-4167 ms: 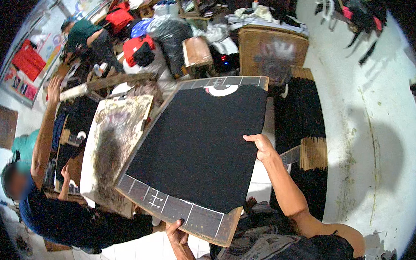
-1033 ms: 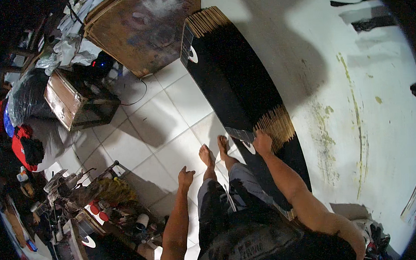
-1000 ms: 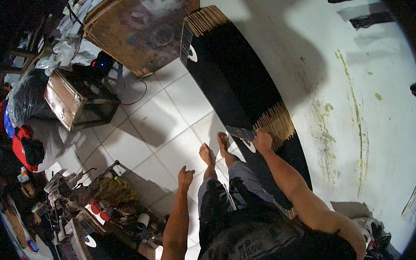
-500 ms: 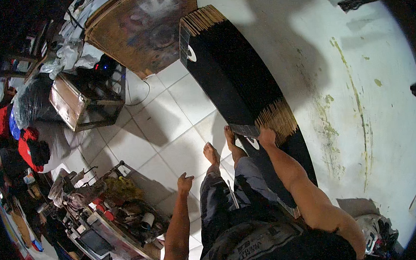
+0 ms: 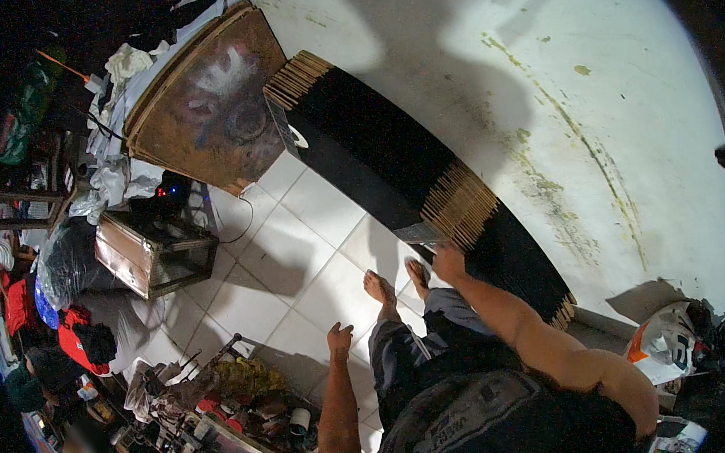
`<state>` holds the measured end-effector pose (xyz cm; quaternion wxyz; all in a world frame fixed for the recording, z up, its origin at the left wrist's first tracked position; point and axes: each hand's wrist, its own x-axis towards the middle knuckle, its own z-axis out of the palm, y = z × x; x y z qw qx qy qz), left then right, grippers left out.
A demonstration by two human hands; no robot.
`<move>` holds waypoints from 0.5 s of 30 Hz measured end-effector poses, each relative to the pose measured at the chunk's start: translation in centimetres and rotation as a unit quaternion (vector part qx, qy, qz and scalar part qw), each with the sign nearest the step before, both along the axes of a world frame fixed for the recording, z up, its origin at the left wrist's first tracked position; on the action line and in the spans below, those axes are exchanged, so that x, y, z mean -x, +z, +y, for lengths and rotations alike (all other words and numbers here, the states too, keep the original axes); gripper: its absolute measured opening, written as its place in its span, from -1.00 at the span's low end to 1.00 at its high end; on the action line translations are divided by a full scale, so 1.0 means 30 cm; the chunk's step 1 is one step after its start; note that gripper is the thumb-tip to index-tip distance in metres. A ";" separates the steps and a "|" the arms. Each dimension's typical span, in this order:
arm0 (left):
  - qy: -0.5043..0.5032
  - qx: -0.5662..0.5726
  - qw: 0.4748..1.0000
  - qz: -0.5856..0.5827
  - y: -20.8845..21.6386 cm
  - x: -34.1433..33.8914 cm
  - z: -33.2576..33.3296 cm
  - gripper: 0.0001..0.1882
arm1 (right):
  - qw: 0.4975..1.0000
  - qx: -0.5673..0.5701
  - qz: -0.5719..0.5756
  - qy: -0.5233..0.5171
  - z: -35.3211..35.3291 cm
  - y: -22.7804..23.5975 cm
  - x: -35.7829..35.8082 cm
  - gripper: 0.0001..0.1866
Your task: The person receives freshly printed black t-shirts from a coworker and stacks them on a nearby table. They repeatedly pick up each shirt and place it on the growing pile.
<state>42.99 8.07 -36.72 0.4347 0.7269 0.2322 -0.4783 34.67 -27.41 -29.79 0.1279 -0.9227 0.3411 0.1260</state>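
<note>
A long row of thin black boards with tan edges stands against the white wall, running from the upper middle down to the right. My right hand is closed on the near edge of a dark board in this row, beside a band of bare tan edges. The fingertips are partly hidden. My left hand hangs over the tiled floor, to the left of my legs, with nothing seen in it and its fingers loosely apart. A pale ring marks the far board's face.
Stained wooden panels lean at the back left. A small glass-sided wooden case stands left on the tiles. A cluttered workbench is at lower left, with a person partly visible beyond it. White and orange bags lie at right.
The view has turned, so the row of boards now slants more across it. My right hand stays at the board's edge; my left hand still hangs free.
</note>
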 end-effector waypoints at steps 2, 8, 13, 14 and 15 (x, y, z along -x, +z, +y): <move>0.003 0.015 1.000 -0.011 0.015 0.012 0.007 -0.34 | 0.999 -0.041 0.002 0.019 0.072 0.005 0.060 -0.73; 0.083 0.035 0.996 -0.006 0.093 0.159 0.081 -0.37 | 0.965 -0.203 0.143 0.084 0.172 -0.017 0.172 -0.72; 0.132 -0.010 0.991 -0.024 0.159 0.419 0.141 -0.38 | 0.959 -0.249 0.063 0.118 0.138 0.003 0.234 -0.72; 0.138 -0.012 0.990 -0.026 0.156 0.481 0.145 -0.39 | 0.959 -0.251 0.051 0.125 0.118 0.003 0.249 -0.72; 0.143 -0.014 0.989 -0.027 0.146 0.540 0.152 -0.40 | 0.959 -0.250 0.047 0.127 0.098 -0.001 0.274 -0.73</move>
